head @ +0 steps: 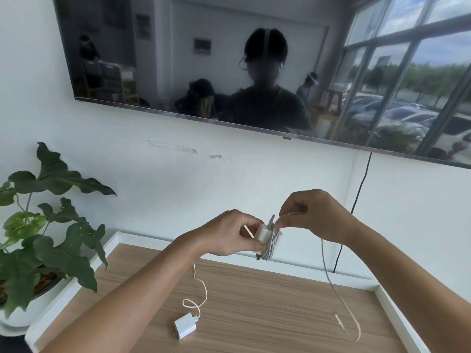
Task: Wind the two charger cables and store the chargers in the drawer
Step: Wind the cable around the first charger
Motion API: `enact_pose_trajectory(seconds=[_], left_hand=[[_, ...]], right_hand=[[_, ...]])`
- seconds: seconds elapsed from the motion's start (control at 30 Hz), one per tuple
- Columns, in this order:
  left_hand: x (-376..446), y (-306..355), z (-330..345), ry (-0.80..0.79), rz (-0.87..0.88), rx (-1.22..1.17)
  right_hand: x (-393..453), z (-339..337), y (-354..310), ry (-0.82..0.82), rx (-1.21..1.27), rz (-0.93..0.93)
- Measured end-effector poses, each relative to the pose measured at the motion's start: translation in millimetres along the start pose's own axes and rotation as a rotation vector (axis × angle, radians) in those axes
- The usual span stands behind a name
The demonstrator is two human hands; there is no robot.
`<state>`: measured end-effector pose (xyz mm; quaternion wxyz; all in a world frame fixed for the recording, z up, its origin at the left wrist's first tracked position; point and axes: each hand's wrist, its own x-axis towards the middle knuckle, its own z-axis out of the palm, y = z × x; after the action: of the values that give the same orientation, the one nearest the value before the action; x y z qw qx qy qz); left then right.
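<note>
My left hand (229,233) grips a white charger block (265,236) held up above the table, with several turns of its cable wrapped around it. My right hand (313,215) pinches that cable (328,278) just right of the block. The loose end hangs down and trails onto the wood, its plug tip (339,321) lying at the right. A second white charger (185,326) lies flat on the table near the front, its thin cable (201,289) looping up behind my left forearm. No drawer is in view.
The wooden table top (254,301) has a raised white rim (76,281). A potted plant (46,245) stands at the left edge. A wall-mounted TV (229,59) hangs above, with its black cord (356,207) running down the wall at the right.
</note>
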<state>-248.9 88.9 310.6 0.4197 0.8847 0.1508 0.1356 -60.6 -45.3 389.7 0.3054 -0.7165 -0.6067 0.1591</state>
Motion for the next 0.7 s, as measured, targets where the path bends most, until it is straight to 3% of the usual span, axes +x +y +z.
enact_pose_trajectory(seconds=[0.1, 0.33, 0.7], left_hand=[[-4.4, 3.7, 1.4, -0.052, 0.031, -0.106], [-6.0, 5.6, 6.7, 0.001, 0.072, -0.258], [-1.4, 1.0, 10.5, 0.022, 0.122, -0.492]], right_hand=[[3.4, -1.4, 8.9, -0.03, 0.143, 0.077], [5.8, 2.4, 35.4, -0.067, 0.442, 0.151], [2.6, 32.6, 59.0, -0.135, 0.403, 0.212]])
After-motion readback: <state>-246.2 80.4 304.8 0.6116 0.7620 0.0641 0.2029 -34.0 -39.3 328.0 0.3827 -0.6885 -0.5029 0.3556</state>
